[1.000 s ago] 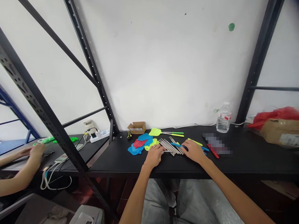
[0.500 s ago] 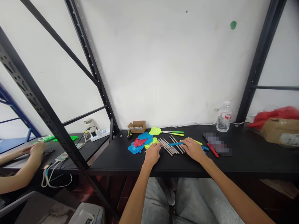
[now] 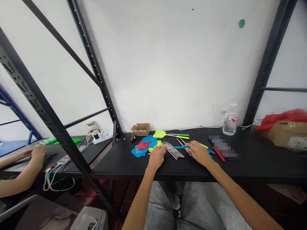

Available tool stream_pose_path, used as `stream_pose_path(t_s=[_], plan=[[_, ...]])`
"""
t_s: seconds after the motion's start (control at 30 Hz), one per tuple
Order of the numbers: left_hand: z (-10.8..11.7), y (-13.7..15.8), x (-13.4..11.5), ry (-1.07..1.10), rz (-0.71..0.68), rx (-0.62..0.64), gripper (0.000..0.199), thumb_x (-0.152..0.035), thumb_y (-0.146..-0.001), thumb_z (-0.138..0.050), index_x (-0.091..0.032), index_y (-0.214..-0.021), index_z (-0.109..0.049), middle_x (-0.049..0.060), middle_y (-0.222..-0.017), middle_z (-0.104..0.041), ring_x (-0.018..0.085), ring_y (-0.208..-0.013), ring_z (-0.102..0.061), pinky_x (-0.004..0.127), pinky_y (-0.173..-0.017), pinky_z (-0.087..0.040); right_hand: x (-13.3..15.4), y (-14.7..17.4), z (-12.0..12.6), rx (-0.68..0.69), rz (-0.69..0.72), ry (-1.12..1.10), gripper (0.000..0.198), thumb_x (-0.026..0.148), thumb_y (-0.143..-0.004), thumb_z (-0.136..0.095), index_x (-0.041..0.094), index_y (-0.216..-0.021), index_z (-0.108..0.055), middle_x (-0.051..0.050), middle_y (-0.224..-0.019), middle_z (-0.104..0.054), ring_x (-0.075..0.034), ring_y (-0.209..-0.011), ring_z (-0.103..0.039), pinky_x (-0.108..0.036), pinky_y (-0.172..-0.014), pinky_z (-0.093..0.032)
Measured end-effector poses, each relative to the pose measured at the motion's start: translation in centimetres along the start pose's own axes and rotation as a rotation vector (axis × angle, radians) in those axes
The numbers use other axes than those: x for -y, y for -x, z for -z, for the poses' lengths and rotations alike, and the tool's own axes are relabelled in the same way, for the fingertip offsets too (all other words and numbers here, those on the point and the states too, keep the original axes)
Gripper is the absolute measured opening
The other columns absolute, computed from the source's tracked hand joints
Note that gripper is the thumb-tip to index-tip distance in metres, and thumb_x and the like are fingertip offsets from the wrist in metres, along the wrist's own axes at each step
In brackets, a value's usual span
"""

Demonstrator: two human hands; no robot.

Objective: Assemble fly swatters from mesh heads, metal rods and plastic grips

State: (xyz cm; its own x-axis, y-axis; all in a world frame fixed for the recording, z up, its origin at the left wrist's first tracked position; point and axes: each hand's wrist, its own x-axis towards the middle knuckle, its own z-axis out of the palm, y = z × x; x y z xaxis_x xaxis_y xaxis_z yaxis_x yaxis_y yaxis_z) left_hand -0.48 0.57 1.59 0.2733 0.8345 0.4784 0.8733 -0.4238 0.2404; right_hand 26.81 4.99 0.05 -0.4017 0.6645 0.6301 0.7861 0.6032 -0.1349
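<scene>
Between my two hands, low over the table, lies a blue handle (image 3: pixel 180 147) in line with a thin metal rod (image 3: pixel 169 149). My left hand (image 3: pixel 156 157) is closed on the rod's left part. My right hand (image 3: pixel 198 151) grips the handle's right end, and its fingers cover that end. Beneath and between the hands is a bunch of metal tubes (image 3: pixel 174 154). Loose fly swatter heads lie left of them: blue ones (image 3: pixel 139 152), a red one (image 3: pixel 143 145) and yellow-green (image 3: pixel 153 146). Behind them lie yellow-green fly swatters (image 3: pixel 159 134) with handles attached.
Right of my right hand are blue handles (image 3: pixel 211 152), a red handle (image 3: pixel 219 154) and a blurred dark flat object (image 3: pixel 223 145). A water bottle (image 3: pixel 230 119), a small cardboard box (image 3: pixel 140 129) and a paper package (image 3: pixel 287 134) stand further out. A co-worker's hands (image 3: pixel 38 155) are at left.
The view has shifted very slightly. My hands keep their hold on the rod and the blue handle, almost in the same place; a loose tube or two by my right hand appears shifted.
</scene>
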Motion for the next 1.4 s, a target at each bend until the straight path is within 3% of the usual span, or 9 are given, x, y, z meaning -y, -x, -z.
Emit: stream_pose_path(t_s=[0.53, 1.4], plan=[[-0.23, -0.02, 0.34, 0.000, -0.035, -0.023, 0.030, -0.022, -0.098, -0.038, -0.026, -0.117, -0.061, 0.005, -0.103, -0.063, 0.020, -0.098, -0.056, 0.031, -0.086, -0.041, 0.14, 0.02, 0.33, 0.012, -0.026, -0.057, 0.035, 0.034, -0.100, -0.035, 0.022, -0.112, -0.065, -0.007, -0.101, -0.067, -0.023, -0.099, -0.057, -0.036, -0.089, -0.044], [-0.96, 0.00, 0.88, 0.021, -0.062, -0.083, 0.030, -0.023, -0.098, -0.042, -0.026, -0.118, -0.064, 0.004, -0.099, -0.067, 0.018, -0.091, -0.059, 0.027, -0.073, -0.042, -0.51, 0.10, -0.14, -0.095, 0.043, -0.055, 0.030, 0.032, -0.098, -0.040, 0.024, -0.109, -0.066, -0.007, -0.097, -0.067, -0.023, -0.091, -0.059, -0.036, -0.079, -0.047]])
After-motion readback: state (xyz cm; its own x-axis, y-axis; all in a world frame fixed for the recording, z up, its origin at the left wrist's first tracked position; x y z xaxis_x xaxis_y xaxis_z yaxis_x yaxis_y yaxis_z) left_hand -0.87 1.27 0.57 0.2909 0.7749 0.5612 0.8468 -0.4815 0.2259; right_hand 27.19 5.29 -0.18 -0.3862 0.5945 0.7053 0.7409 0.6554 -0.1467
